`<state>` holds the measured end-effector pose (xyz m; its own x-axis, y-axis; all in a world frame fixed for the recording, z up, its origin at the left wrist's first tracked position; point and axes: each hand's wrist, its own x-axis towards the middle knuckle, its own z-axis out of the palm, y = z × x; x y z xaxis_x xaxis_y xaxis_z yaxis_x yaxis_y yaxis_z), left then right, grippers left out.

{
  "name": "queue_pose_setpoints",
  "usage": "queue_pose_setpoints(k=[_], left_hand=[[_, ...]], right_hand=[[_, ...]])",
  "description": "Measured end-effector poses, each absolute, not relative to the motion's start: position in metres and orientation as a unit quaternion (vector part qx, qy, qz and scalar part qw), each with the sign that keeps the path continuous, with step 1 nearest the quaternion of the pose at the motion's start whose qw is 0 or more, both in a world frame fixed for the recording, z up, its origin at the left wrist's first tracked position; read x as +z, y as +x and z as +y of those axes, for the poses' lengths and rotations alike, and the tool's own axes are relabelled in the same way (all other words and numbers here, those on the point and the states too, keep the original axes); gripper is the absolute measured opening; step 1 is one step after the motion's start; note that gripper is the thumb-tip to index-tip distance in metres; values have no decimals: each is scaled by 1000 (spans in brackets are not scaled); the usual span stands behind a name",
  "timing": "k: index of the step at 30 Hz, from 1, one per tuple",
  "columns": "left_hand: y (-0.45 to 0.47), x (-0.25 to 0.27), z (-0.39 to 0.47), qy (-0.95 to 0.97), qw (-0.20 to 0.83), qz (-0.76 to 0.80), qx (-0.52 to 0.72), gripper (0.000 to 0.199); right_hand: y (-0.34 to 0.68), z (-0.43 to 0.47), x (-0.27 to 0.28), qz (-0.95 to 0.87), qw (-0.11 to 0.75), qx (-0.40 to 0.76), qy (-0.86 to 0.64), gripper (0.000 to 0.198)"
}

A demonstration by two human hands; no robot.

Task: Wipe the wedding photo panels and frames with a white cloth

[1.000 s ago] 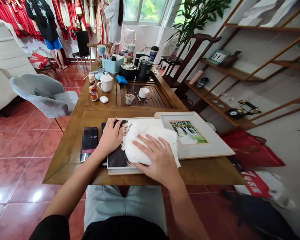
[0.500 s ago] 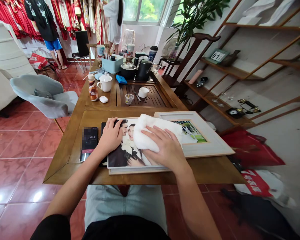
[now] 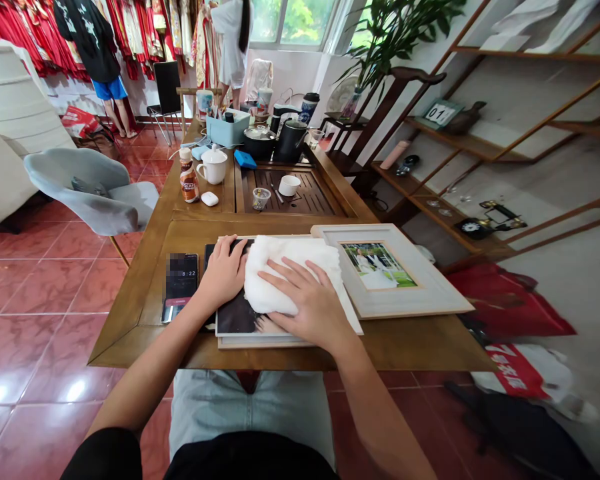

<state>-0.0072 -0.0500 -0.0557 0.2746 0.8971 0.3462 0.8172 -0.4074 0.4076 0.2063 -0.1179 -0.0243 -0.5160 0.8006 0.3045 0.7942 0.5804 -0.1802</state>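
A framed or mounted photo print (image 3: 237, 320) of a couple lies near the table's front edge, on top of another pale board. My left hand (image 3: 223, 275) rests on its upper left part, fingers stretched out and slightly apart. Over the middle of the print, my right hand (image 3: 307, 300) holds a thick folded white cloth (image 3: 265, 280) down, its fingers spread across the top and thumb at the lower edge. The cloth hides most of the picture. Beside it on the right is a white picture frame (image 3: 430, 293) with a smaller outdoor photo.
A phone (image 3: 181, 283) lies left of the print. Farther back stand a drink bottle (image 3: 189, 177), a lidded white cup (image 3: 213, 165), a tea tray (image 3: 315, 200) and a black kettle (image 3: 291, 140). A grey chair (image 3: 90, 190) is at left; shelves (image 3: 460, 143) line the right.
My right hand has slid the white cloth left across the print, covering the faces and uncovering the small photo in the white frame. My left hand has stayed in place.
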Motion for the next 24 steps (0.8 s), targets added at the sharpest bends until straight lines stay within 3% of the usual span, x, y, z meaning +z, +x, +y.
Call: queue_pose_setpoints(k=[13, 24], left_hand=[[-6, -53, -51, 793, 82, 544, 262, 43], [-6, -57, -50, 794, 68, 542, 267, 43]], right_hand=[[235, -86, -38, -809, 201, -44, -550, 54], [222, -91, -30, -846, 169, -39, -504, 56]])
